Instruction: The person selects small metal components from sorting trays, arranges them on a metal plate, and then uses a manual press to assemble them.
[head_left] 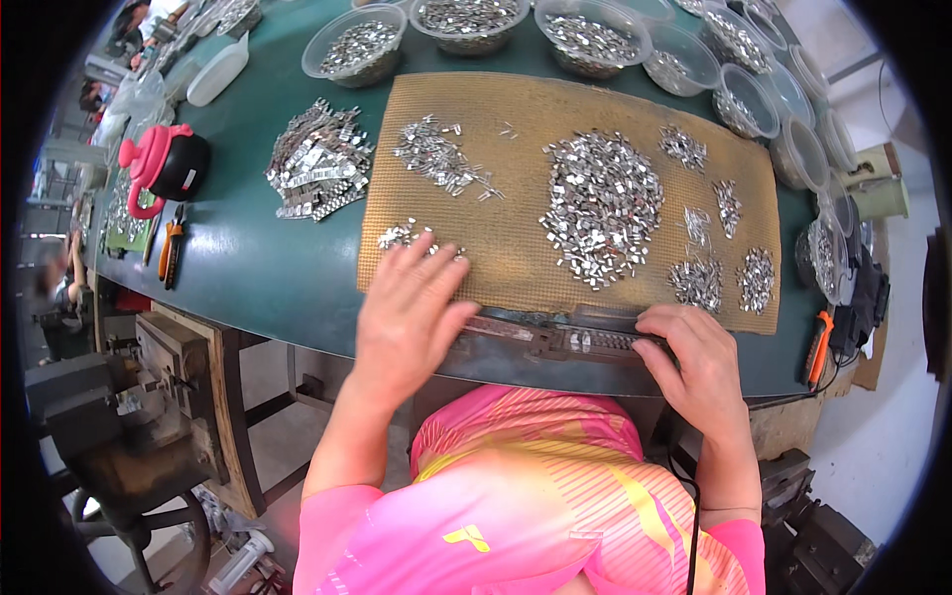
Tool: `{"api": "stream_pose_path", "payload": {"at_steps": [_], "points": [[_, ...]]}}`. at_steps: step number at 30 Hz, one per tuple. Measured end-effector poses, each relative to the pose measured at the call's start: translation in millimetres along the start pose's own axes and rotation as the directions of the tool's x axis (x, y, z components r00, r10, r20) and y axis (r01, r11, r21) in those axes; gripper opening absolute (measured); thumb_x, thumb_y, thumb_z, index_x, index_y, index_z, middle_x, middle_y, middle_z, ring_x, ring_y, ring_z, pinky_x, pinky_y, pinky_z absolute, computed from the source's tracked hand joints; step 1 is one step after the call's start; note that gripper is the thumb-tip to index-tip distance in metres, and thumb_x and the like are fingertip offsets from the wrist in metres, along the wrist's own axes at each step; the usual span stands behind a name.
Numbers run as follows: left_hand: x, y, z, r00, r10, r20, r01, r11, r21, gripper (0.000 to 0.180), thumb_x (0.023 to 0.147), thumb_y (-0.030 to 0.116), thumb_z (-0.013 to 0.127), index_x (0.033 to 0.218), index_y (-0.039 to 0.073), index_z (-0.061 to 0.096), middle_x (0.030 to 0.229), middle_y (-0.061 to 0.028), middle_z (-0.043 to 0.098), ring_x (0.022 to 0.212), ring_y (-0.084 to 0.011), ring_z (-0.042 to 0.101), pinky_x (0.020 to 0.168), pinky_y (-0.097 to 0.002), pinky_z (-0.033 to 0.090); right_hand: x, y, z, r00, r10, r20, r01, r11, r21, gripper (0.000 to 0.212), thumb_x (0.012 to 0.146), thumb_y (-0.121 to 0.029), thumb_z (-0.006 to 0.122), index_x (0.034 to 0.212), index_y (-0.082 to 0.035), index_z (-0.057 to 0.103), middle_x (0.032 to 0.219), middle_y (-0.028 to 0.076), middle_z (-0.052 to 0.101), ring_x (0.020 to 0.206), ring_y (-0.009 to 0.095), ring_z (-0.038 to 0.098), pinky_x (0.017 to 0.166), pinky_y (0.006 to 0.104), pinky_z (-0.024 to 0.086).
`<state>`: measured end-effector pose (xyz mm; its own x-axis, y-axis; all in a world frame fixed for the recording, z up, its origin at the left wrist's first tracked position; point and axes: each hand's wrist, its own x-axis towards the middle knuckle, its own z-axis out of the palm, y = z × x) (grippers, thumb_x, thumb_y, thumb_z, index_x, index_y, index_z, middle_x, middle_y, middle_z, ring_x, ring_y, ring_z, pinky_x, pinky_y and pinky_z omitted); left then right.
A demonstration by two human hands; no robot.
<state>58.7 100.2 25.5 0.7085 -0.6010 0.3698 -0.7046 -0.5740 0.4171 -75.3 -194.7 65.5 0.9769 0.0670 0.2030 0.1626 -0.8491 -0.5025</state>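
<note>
My left hand (405, 312) lies with its fingers stretched out at the near left of a tan textured mat (496, 258). Its fingertips touch or hover just over a small heap of shiny metal pieces (397, 235). Along the table's near edge runs a long dark metal jig (531, 335), with a row of small metal parts (600, 341) set in its right half. My right hand (694, 362) grips the jig's right end, thumb below and fingers above. A large heap of small metal pieces (602, 203) covers the middle of the mat, right of my left hand.
Smaller heaps, including thin pins (441, 157), lie about the mat. Left of it are stacked metal link strips (317, 164), orange-handled pliers (171, 253) and a pink-and-black pot (164, 167). Plastic bowls of parts (354, 45) line the back and right. An orange-handled tool (820, 347) is far right.
</note>
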Motion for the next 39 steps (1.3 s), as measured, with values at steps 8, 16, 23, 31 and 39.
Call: {"api": "stream_pose_path", "payload": {"at_steps": [8, 16, 23, 31, 39], "points": [[-9.7, 22.8, 25.0, 0.985, 0.141, 0.098, -0.121, 0.975, -0.186, 0.053, 0.086, 0.028, 0.079, 0.13, 0.0, 0.066, 0.141, -0.0195, 0.061, 0.136, -0.0378, 0.055, 0.114, -0.0528, 0.042, 69.3, -20.0, 22.4, 0.984, -0.176, 0.038, 0.175, 0.984, 0.029, 0.014, 0.087, -0.009, 0.074, 0.099, -0.007, 0.068, 0.099, 0.008, 0.071, 0.085, 0.03, 0.07, 0.073, 0.0391, 0.056], [-7.4, 18.1, 26.1, 0.978, 0.209, -0.008, -0.196, 0.9, -0.389, 0.037, 0.085, 0.018, 0.08, 0.116, 0.0, 0.071, 0.126, -0.0186, 0.067, 0.128, -0.0369, 0.06, 0.108, -0.0505, 0.048, 128.8, -23.6, 65.3, 0.938, -0.33, 0.108, 0.318, 0.941, 0.116, 0.01, 0.091, -0.012, 0.068, 0.099, -0.007, 0.069, 0.093, 0.009, 0.068, 0.084, 0.029, 0.07, 0.07, 0.0398, 0.057], [-12.6, -10.2, 5.4, 0.985, 0.034, -0.169, -0.096, 0.921, -0.378, 0.025, 0.08, -0.001, 0.079, 0.104, 0.001, 0.073, 0.102, -0.0136, 0.073, 0.098, -0.0321, 0.07, 0.085, -0.0416, 0.056, 132.1, -25.9, 77.4, 0.918, -0.337, 0.209, 0.341, 0.94, 0.018, 0.01, 0.088, -0.013, 0.07, 0.097, -0.008, 0.07, 0.088, 0.007, 0.064, 0.084, 0.027, 0.07, 0.067, 0.0392, 0.057], [4.2, -16.2, 7.2, 0.992, -0.044, -0.118, 0.015, 0.971, -0.239, 0.021, 0.082, 0.0, 0.076, 0.101, 0.004, 0.072, 0.092, -0.0084, 0.065, 0.083, -0.0288, 0.063, 0.071, -0.0393, 0.051, 135.9, -31.1, 89.6, 0.905, -0.366, 0.217, 0.389, 0.919, -0.07, 0.009, 0.088, -0.013, 0.067, 0.087, -0.007, 0.061, 0.087, 0.008, 0.061, 0.081, 0.027, 0.069, 0.065, 0.04, 0.057], [10.8, -9.7, 12.4, 0.995, -0.002, -0.1, -0.006, 0.996, -0.086, 0.015, 0.083, 0.002, 0.073, 0.097, 0.005, 0.07, 0.087, -0.006, 0.059, 0.082, -0.0262, 0.058, 0.069, -0.0381, 0.051, 135.8, -25.9, 87.6, 0.92, -0.327, 0.215, 0.337, 0.941, -0.012, 0.01, 0.089, -0.014, 0.07, 0.094, -0.007, 0.065, 0.086, 0.008, 0.061, 0.081, 0.028, 0.068, 0.065, 0.0398, 0.055]]}}
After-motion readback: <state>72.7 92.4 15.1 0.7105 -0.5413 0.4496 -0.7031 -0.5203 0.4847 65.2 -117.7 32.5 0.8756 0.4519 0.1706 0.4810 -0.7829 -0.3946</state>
